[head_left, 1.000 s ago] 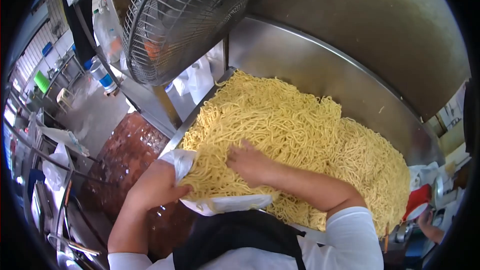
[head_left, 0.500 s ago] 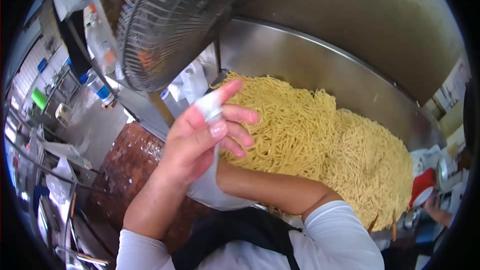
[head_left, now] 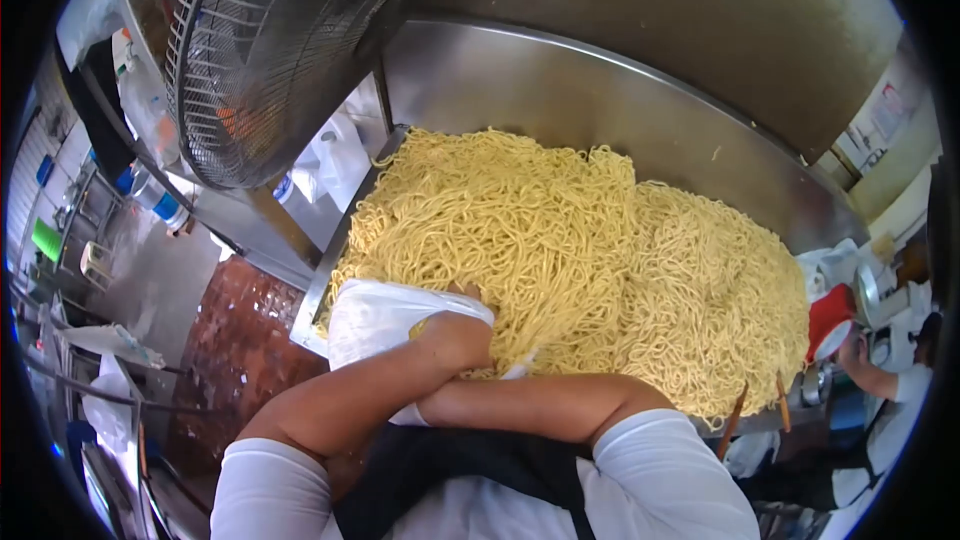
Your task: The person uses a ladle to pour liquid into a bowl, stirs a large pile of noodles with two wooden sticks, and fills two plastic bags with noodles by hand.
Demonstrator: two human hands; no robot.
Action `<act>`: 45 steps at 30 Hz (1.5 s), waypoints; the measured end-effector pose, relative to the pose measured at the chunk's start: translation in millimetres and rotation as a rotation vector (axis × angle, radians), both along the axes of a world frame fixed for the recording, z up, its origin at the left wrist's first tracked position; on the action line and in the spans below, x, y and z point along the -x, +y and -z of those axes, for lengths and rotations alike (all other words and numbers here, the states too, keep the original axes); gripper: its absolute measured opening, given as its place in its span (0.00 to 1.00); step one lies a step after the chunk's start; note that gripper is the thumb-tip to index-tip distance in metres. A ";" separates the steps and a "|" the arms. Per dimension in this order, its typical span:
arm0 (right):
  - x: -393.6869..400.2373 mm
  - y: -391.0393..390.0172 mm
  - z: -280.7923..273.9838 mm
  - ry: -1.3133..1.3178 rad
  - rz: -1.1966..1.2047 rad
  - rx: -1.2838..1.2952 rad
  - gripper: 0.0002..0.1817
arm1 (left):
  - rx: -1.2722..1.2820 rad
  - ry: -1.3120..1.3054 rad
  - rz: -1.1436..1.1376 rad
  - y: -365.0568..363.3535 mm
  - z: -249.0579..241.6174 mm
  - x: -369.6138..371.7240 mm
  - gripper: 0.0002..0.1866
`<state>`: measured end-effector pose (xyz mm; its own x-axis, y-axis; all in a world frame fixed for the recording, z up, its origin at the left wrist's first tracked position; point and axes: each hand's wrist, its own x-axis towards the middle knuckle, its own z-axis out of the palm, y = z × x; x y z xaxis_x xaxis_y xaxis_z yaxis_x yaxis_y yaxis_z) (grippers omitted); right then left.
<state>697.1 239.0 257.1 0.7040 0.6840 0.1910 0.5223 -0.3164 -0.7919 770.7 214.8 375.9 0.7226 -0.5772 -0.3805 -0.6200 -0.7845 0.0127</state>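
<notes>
A large mound of yellow noodles (head_left: pixel 500 210) covers a metal tray (head_left: pixel 312 330). My left hand (head_left: pixel 462 338) reaches down at the noodles' near edge, over a white plastic bag (head_left: pixel 375 315) that lies against the mound. A few fingertips show dark at the bag's rim, touching the noodles, while most of the left hand's fingers are hidden. My right forearm (head_left: pixel 540 405) crosses beneath the left one. The right hand is covered by the left forearm and the bag, and I cannot tell what it grips.
A big caged fan (head_left: pixel 290 60) stands close at the upper left. Behind the noodles rises a metal wall (head_left: pixel 600 90). Two wooden sticks (head_left: pixel 733 420) lean at the near right edge. Another person's arm (head_left: pixel 868 370) is at the far right by a red container (head_left: pixel 832 320).
My left hand, raised with spread fingers and something white round one finger, has dropped to the noodles. The white bag now lies up against the mound, and the camera view has shifted.
</notes>
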 end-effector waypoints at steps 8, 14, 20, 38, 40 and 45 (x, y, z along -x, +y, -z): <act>-32.4 -125.1 -219.0 0.229 -0.316 0.350 0.24 | 0.731 0.449 -0.612 51.5 -30.7 -21.7 0.28; -68.3 -198.5 -231.2 -0.262 0.390 0.048 0.32 | 1.837 0.898 -0.514 90.3 -82.9 -12.2 0.29; -141.0 -153.4 -139.4 -0.274 0.800 0.077 0.11 | 1.957 0.976 -0.307 114.1 -82.2 -6.2 0.27; -184.0 -153.4 -215.1 -0.354 0.192 0.714 0.43 | 1.148 0.638 -0.900 192.7 -72.4 16.4 0.35; -186.7 -114.8 -190.8 -0.275 0.016 0.735 0.46 | 1.106 0.612 -0.836 190.8 -77.4 17.1 0.35; -175.0 -80.9 -156.3 -0.049 -0.181 0.783 0.31 | 1.272 0.564 -0.748 205.7 -73.5 34.9 0.34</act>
